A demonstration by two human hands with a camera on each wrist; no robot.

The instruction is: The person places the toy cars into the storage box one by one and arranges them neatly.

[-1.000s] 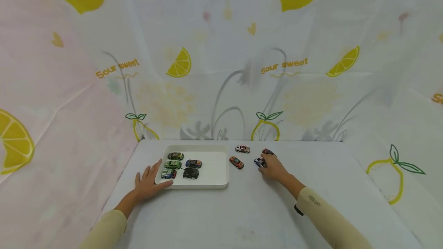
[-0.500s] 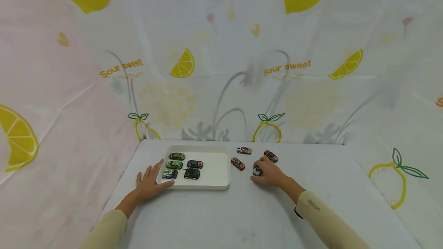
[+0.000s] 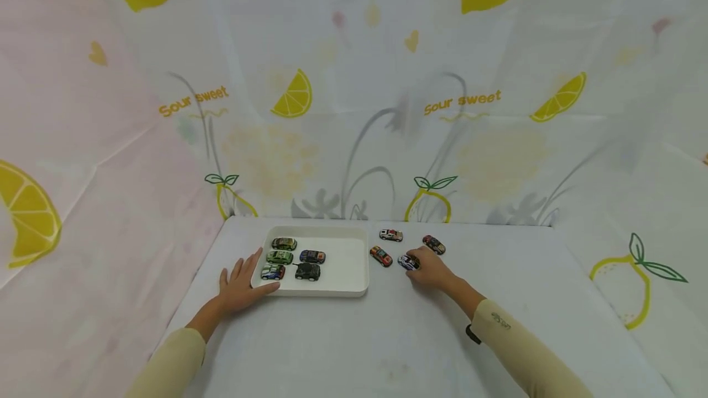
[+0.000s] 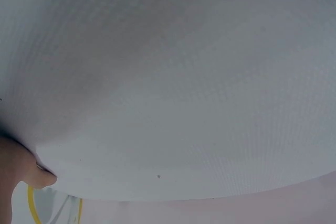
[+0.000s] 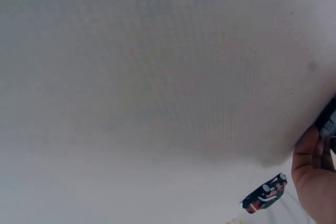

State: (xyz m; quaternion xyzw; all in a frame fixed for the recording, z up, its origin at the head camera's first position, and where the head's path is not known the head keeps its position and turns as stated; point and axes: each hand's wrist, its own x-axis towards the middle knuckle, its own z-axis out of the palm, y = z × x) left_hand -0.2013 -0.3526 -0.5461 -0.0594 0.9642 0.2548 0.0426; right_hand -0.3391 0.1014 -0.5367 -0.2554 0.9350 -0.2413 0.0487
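Note:
My right hand [image 3: 432,269] holds a white and blue toy car [image 3: 408,262] on the white table, to the right of the tray. In the right wrist view its fingers pinch the car at the right edge, partly cut off. My left hand [image 3: 239,287] rests with fingers spread against the left end of a white tray [image 3: 345,263], thumb along the near rim. Inside the tray several toy cars stand at the left, among them a green car [image 3: 279,257], a dark blue car [image 3: 312,256] and a black car [image 3: 307,271].
Between tray and right hand lies an orange-red toy car [image 3: 381,256]. Behind it is a white and tan toy car [image 3: 391,235]. A dark red and black toy car [image 3: 434,244] stands beyond the right hand. Lemon-printed cloth [image 3: 354,140] hangs behind the table.
My right hand has drawn the white and blue car a little left and nearer, away from the dark red and black car. The left hand stays at the tray.

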